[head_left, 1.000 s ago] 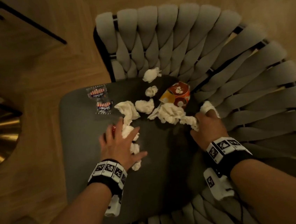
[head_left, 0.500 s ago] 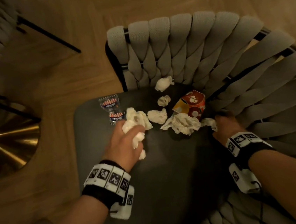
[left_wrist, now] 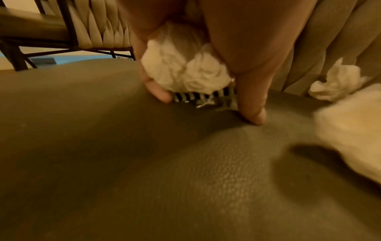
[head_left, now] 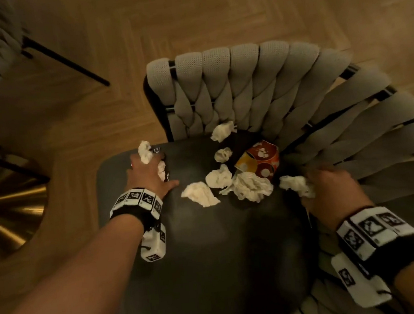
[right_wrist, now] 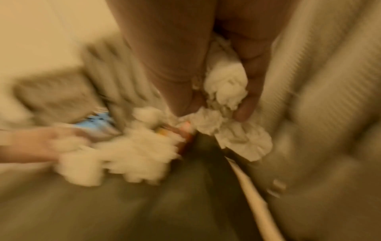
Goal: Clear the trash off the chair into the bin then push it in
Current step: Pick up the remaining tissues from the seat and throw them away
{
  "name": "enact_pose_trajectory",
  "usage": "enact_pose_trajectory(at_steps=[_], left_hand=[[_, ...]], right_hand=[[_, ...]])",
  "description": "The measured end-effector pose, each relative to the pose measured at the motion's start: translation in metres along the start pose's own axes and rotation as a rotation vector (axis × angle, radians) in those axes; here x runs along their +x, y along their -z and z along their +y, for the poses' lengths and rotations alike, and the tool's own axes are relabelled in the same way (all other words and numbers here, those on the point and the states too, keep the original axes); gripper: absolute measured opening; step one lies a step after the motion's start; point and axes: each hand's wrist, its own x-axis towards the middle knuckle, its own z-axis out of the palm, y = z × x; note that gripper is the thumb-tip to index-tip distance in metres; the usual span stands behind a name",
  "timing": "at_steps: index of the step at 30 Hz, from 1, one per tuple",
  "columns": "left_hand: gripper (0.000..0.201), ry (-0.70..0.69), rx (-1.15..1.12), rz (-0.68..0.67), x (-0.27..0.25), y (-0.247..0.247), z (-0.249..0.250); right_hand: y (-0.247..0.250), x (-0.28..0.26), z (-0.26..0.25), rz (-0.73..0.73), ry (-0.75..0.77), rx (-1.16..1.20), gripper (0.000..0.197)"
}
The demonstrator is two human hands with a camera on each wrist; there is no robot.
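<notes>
Trash is gathered from a dark chair seat [head_left: 213,271] by two bare hands. A wad of tissue [left_wrist: 183,71] is kept clenched in the left hand [head_left: 149,173] while its fingertips [left_wrist: 252,114] are pressed down at a striped foil wrapper [left_wrist: 204,96] near the seat's far left corner, apparently so that both can be lifted in one load. More tissue [head_left: 297,185] is grasped in the right hand [head_left: 331,187], held close to the woven backrest [head_left: 244,84], where scraps have lodged against the weave. Loose tissues [head_left: 249,185] and a crushed red-and-yellow carton [head_left: 259,159] are left clustered mid-seat, between the hands, within reach of either. The bin is not seen in any view. Clearing is judged well short of done, and the chair is not yet pushed in.
</notes>
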Motion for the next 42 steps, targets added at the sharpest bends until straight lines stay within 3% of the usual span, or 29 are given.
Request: enact_pose_trajectory(at_steps=[4,7,10,13,16,21,24,27,31,35,39,42], left_hand=[[0.037,-0.063,-0.05,0.056,0.0,0.004,-0.001],[0.021,-0.094,-0.054,0.079,-0.014,0.006,-0.002],[0.031,-0.18,-0.149,0.088,-0.042,0.006,0.003],[0.039,-0.327,-0.199,0.076,-0.064,-0.004,0.019],[0.05,-0.398,-0.119,-0.039,-0.065,-0.026,0.037],[0.092,-0.35,0.051,-0.275,-0.058,-0.042,0.06],[0.08,-0.351,0.144,-0.249,-0.052,-0.048,0.065],[0.059,-0.349,0.185,-0.197,-0.047,-0.053,0.063],[0.061,-0.369,0.226,-0.16,-0.05,-0.056,0.062],[0.059,-0.429,0.158,-0.172,-0.05,-0.051,0.058],[0.053,-0.465,0.104,-0.148,-0.056,-0.045,0.046],[0.049,-0.472,0.041,-0.107,-0.063,-0.04,0.041]], right_hand=[[-0.012,-0.009,-0.041,-0.162,0.293,0.036,0.033],[-0.04,0.012,-0.066,-0.196,0.34,-0.052,0.048],[-0.063,0.023,-0.08,-0.215,0.316,-0.184,0.06],[-0.077,0.024,-0.084,-0.204,0.286,-0.291,0.06],[-0.078,0.03,-0.082,-0.206,0.268,-0.35,0.06],[-0.066,0.033,-0.071,-0.292,0.321,-0.244,0.044],[-0.056,0.018,-0.052,-0.244,0.354,-0.15,0.037],[-0.029,0.02,-0.029,-0.07,0.334,0.002,0.032],[-0.005,0.061,-0.018,0.098,0.304,0.019,0.035],[-0.02,0.087,-0.034,-0.097,0.221,-0.189,0.052],[-0.048,0.091,-0.041,-0.106,0.181,-0.259,0.065],[-0.056,0.095,-0.041,-0.127,0.21,-0.229,0.064]])
